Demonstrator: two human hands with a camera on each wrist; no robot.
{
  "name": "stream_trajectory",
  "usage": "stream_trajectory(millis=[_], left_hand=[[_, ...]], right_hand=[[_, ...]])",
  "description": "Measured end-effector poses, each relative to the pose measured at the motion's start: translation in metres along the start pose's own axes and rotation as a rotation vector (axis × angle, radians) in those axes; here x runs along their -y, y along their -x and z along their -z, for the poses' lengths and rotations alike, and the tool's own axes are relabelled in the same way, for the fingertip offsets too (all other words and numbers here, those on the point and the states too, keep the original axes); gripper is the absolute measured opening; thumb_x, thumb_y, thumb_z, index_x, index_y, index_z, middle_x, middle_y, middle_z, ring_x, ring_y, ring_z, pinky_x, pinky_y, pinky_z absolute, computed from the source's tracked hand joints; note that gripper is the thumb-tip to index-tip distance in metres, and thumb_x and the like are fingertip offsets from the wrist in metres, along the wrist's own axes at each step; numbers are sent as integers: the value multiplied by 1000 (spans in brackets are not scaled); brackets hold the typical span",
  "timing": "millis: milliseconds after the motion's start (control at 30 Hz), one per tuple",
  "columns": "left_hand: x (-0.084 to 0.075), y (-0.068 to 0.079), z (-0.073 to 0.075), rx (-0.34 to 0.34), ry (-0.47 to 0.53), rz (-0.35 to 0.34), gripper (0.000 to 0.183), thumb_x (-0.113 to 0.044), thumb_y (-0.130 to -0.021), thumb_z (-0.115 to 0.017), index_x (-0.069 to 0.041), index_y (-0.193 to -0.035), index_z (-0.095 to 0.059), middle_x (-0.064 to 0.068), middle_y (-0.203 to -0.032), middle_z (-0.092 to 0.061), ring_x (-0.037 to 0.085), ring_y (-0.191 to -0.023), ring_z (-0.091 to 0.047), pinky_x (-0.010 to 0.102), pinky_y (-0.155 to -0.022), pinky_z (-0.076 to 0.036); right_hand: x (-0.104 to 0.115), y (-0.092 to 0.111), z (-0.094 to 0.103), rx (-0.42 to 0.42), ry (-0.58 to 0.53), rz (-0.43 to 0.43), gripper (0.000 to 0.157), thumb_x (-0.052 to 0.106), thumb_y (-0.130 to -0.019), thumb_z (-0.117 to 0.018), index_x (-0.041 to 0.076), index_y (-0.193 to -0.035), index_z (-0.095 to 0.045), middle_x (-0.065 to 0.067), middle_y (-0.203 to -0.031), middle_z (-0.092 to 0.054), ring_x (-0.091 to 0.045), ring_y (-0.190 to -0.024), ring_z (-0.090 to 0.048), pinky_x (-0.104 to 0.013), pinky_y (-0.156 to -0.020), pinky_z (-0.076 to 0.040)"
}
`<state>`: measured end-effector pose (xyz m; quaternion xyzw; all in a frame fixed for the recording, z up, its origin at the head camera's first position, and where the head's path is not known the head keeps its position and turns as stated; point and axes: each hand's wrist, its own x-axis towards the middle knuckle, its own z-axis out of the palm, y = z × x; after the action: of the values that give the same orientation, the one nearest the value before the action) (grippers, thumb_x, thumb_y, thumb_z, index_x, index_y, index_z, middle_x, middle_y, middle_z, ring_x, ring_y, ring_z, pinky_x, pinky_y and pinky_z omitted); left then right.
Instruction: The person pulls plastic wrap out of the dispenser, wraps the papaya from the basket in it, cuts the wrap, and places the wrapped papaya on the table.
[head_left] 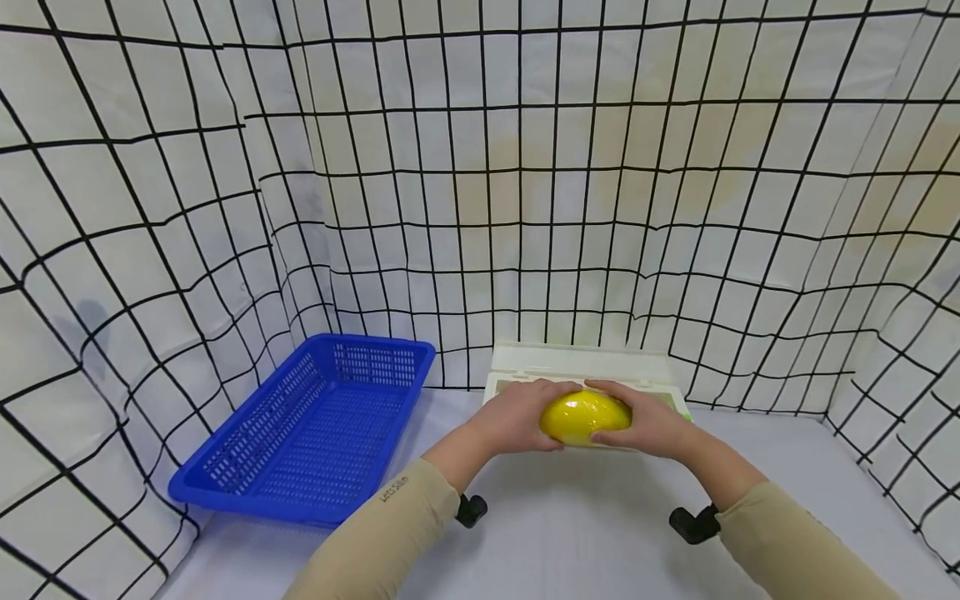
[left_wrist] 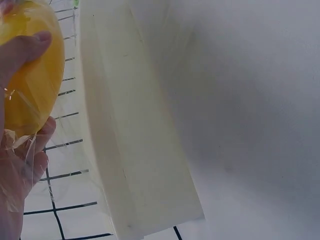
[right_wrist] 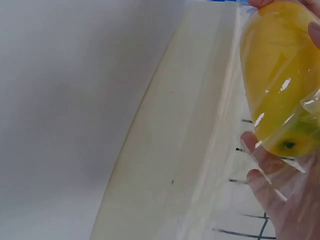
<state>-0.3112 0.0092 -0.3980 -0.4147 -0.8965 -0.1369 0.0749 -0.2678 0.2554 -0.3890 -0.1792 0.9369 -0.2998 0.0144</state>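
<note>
L hand (head_left: 519,417) & R hand (head_left: 654,422) w/ yellow fruit (head_left: 581,418), lower ctr.
Both hands' fingers curled round fruit, cut off in wrist views; white box (head_left: 581,360) behind pt. hidden.

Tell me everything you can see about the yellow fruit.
The yellow fruit is smooth, shiny and oval, with a greenish tinge around a dark spot at one end. Clear, creased film, plastic by its look, covers it. Its long side runs left to right, gripped between the left hand and right hand. In the head view, it overlaps the white container.
</note>
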Motion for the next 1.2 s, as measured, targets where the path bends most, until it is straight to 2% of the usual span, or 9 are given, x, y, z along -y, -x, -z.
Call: stream_trajectory(millis=[133,233,333,433,600,800,967,1200], left_hand=[[2,0,-1,5,33,23,89,-45,-75,-85,-35,-150,-38,-7,-133,-56,11,-105,-56,31,-92,-49],[4,0,0,2,55,38,90,-44,-75,-85,-35,-151,-37,-7,-137,-54,11,-109,-56,33,-95,-48],[7,1,1,-1,82,55,91,-43,-76,-85,-35,-151,-36,-7,-139,-54,11,-110,-56,34,-95,-49],[9,1,1,6,140,75,91,-41,-76,-85,-37,-152,-35,-9,-139,-53,11,-109,-55,35,-94,-49],[11,0,-1,30,233,98,92,-42,-77,-84,-42,-152,-30,-11,-141,-52,10,-109,-55,37,-94,-49],[13,3,3,3,299,164,94,-46,-75,-84,-42,-151,-28,-9,-147,-44,16,-111,-57,42,-95,-49],[14,5,10,8,283,114,88,-40,-80,-83,-35,-151,-31,-8,-155,-33,18,-126,-52,40,-102,-46],[17,-1,20,-18,282,109,78,-26,-86,-80,-36,-150,-37,-7,-151,-41,18,-134,-46,42,-107,-42]], right_hand=[[2,4,8,-32,61,-6,93,62,-73,-79,31,-151,-39,-4,-142,-52,-30,-117,-54,-56,-95,-46],[5,8,11,-97,123,35,98,62,-69,-82,35,-151,-37,-4,-151,-44,-36,-127,-49,-66,-98,-40],[8,8,8,-123,207,126,98,56,-68,-86,35,-151,-38,-3,-153,-41,-39,-124,-52,-64,-96,-43],[8,6,3,-137,255,195,93,48,-71,-87,30,-150,-42,-5,-150,-43,-38,-119,-55,-59,-95,-47],[1,3,-4,-183,186,193,79,37,-75,-87,27,-145,-51,-3,-142,-52,-32,-120,-57,-52,-96,-49],[-4,-2,-3,-208,120,199,75,39,-77,-85,23,-143,-54,-6,-138,-55,-30,-119,-57,-51,-98,-48],[-4,-4,3,-200,70,169,76,43,-78,-82,24,-144,-52,-4,-138,-57,-26,-114,-57,-47,-93,-51],[-1,-11,14,-168,35,160,77,42,-79,-81,22,-146,-50,-7,-139,-56,-26,-113,-56,-44,-90,-53]])
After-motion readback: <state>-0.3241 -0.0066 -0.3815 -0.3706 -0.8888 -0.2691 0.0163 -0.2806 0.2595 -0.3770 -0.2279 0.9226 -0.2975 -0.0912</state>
